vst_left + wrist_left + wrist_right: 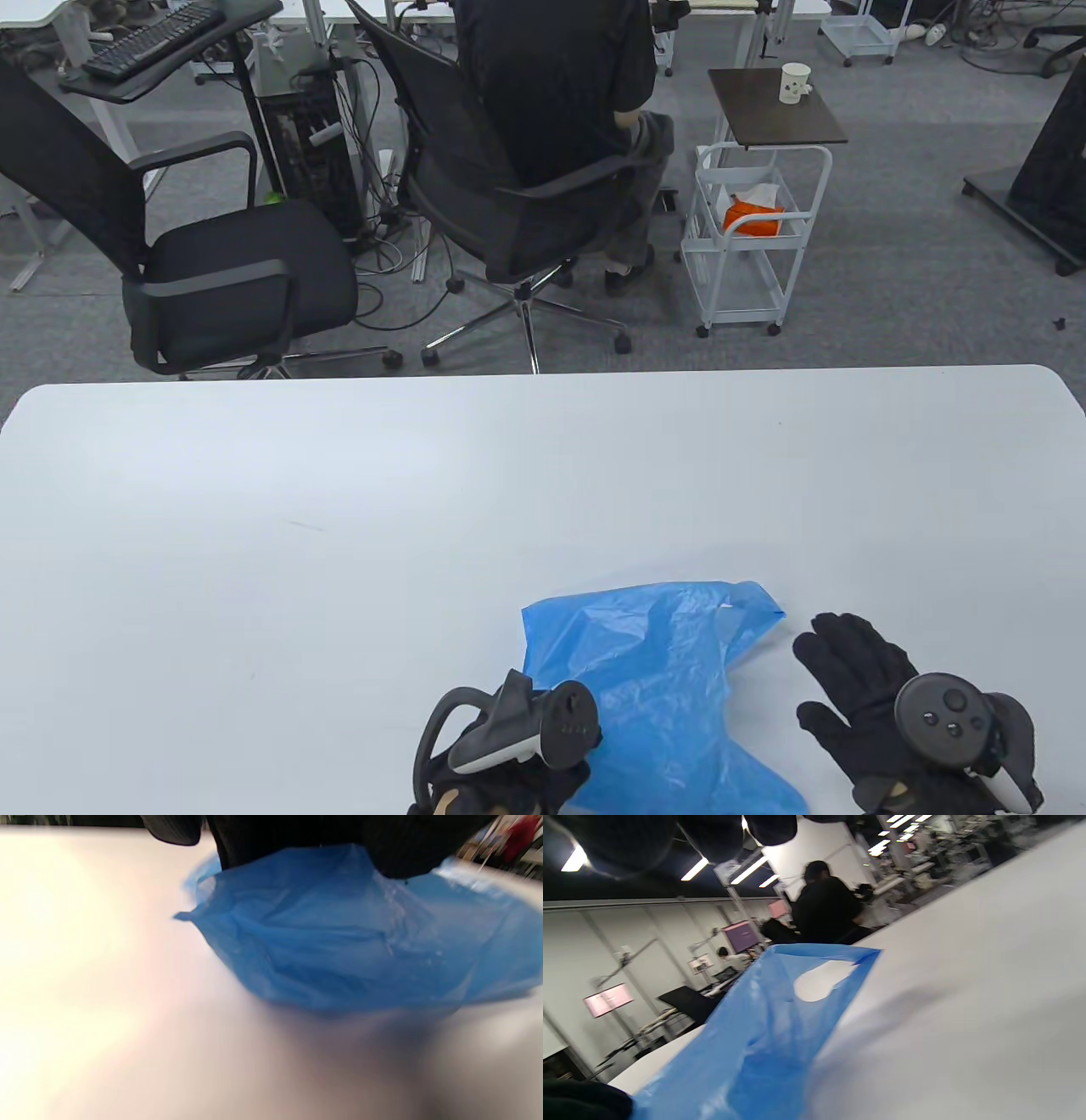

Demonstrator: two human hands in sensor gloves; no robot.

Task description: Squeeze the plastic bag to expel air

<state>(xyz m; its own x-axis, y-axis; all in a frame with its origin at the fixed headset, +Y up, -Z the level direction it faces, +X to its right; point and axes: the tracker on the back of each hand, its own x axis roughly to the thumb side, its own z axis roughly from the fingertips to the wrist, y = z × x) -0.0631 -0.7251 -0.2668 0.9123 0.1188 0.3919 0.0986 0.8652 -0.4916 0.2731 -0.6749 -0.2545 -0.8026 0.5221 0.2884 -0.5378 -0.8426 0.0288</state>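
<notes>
A crumpled blue plastic bag (pixel 662 696) lies on the white table (pixel 339 509) near its front edge, its handle end pointing to the far right. My left hand (pixel 517 764) is at the bag's near left side, mostly hidden under its tracker. In the left wrist view its fingers (pixel 288 836) hold the top of the bag (pixel 348 942), which bulges below them. My right hand (pixel 814 679) lies flat and open on the table just right of the bag, apart from it. The right wrist view shows the bag (pixel 763 1035) with its handle cut-out.
Beyond the table's far edge are two black office chairs (pixel 221 272), one with a seated person (pixel 551 85), and a white trolley (pixel 747 238). The table stretches bare to the left and far side of the bag.
</notes>
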